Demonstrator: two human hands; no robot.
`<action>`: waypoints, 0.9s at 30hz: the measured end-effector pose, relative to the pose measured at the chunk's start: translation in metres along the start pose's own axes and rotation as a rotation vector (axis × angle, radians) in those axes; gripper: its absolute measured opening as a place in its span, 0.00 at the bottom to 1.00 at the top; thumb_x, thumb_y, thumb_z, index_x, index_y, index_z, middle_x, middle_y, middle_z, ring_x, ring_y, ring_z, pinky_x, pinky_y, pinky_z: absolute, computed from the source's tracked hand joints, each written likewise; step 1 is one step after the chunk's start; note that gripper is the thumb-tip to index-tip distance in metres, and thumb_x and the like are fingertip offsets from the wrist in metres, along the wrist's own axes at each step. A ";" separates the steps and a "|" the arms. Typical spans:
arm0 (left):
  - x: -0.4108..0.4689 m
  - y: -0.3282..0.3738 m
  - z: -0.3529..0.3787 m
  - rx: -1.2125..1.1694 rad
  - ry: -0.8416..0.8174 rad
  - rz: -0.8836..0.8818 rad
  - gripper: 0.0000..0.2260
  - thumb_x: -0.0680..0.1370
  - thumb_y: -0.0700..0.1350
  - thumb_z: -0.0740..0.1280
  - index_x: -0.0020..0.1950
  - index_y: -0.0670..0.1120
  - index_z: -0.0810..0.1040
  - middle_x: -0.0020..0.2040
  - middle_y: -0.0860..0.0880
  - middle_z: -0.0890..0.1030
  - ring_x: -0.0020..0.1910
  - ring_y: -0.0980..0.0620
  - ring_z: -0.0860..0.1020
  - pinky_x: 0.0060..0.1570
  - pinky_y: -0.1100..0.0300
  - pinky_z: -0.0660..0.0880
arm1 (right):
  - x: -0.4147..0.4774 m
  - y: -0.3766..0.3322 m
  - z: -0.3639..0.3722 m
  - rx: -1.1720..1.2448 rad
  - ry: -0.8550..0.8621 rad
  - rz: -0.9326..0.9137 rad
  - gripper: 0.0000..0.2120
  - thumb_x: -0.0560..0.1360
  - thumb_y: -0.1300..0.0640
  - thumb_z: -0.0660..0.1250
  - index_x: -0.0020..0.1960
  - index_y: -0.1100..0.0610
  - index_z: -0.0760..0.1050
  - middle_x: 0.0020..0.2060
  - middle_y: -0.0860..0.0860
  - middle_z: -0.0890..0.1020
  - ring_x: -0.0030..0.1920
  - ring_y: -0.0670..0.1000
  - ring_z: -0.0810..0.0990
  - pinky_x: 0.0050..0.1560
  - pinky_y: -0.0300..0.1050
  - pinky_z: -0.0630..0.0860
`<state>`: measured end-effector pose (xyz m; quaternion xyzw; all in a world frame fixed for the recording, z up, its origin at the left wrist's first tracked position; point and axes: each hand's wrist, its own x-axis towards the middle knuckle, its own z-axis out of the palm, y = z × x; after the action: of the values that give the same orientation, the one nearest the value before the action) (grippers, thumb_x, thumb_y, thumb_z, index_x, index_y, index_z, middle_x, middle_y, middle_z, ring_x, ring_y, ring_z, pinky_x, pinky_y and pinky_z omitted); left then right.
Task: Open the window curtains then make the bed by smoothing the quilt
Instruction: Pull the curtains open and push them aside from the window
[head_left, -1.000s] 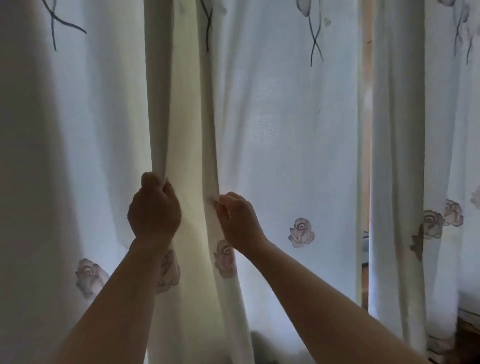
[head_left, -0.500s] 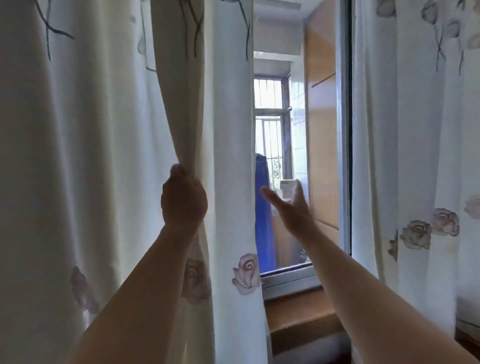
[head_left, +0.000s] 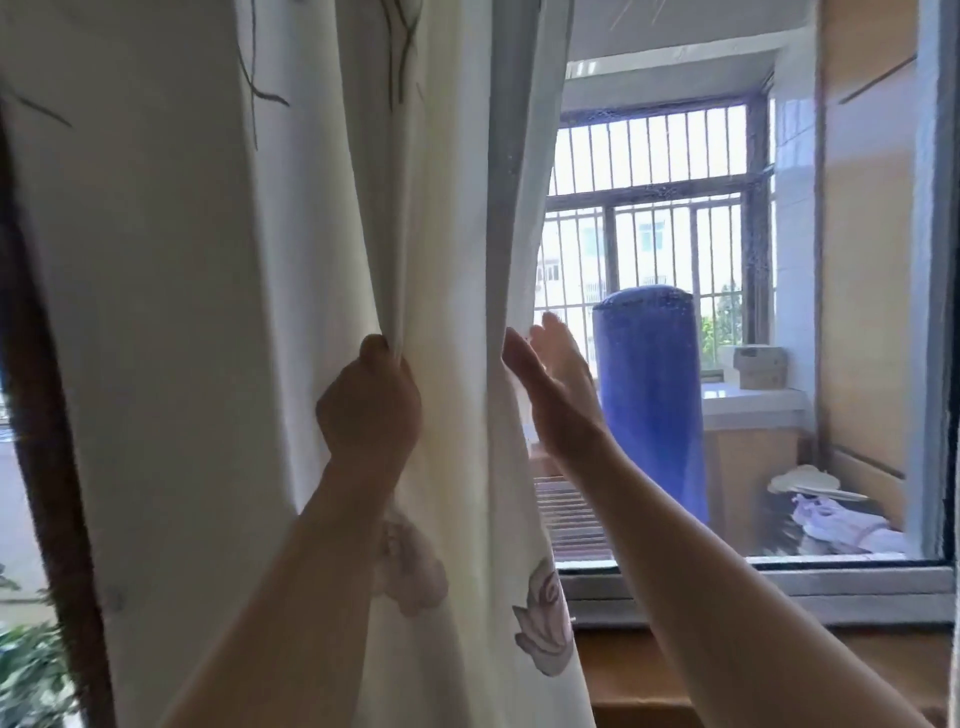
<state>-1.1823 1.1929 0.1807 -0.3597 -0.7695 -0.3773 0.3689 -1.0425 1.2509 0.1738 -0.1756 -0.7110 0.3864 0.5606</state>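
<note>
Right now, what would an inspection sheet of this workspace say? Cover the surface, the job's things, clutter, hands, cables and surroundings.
Surface: wooden sill below the window; no bed in view.
Job's things: white rose-print curtain bunched to the left, glass uncovered on the right; quilt not in view.
Clutter: beyond the glass, a blue cylinder, a small box and what look like pale shoes.
Hands: left hand grips a fold of the curtain; right hand is flat with straight fingers at the curtain's right edge, contact unclear.
Cables: nothing seen.
Surroundings: barred window across the balcony; greenery at lower left.
</note>
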 end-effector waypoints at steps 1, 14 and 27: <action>0.002 -0.006 -0.003 0.038 0.008 -0.002 0.13 0.83 0.47 0.55 0.57 0.40 0.71 0.48 0.40 0.81 0.48 0.38 0.80 0.39 0.53 0.68 | 0.001 -0.006 0.001 0.042 0.001 -0.007 0.54 0.59 0.26 0.60 0.78 0.51 0.52 0.74 0.46 0.62 0.71 0.43 0.62 0.64 0.38 0.58; 0.020 -0.060 -0.019 0.152 -0.015 -0.056 0.10 0.81 0.47 0.56 0.55 0.41 0.69 0.49 0.38 0.81 0.49 0.36 0.80 0.43 0.50 0.71 | 0.044 0.034 0.058 -0.601 0.136 -0.062 0.17 0.79 0.62 0.55 0.67 0.61 0.65 0.54 0.62 0.80 0.54 0.63 0.80 0.52 0.54 0.76; 0.056 -0.209 -0.051 0.211 0.059 -0.309 0.13 0.81 0.46 0.57 0.61 0.40 0.69 0.55 0.34 0.78 0.55 0.30 0.77 0.54 0.41 0.73 | 0.023 0.013 0.202 -0.864 -0.203 -0.306 0.19 0.73 0.70 0.54 0.64 0.61 0.66 0.49 0.60 0.82 0.48 0.65 0.81 0.41 0.51 0.70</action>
<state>-1.3672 1.0701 0.1844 -0.1855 -0.8397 -0.3571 0.3647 -1.2409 1.2038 0.1649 -0.2474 -0.8757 -0.0167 0.4143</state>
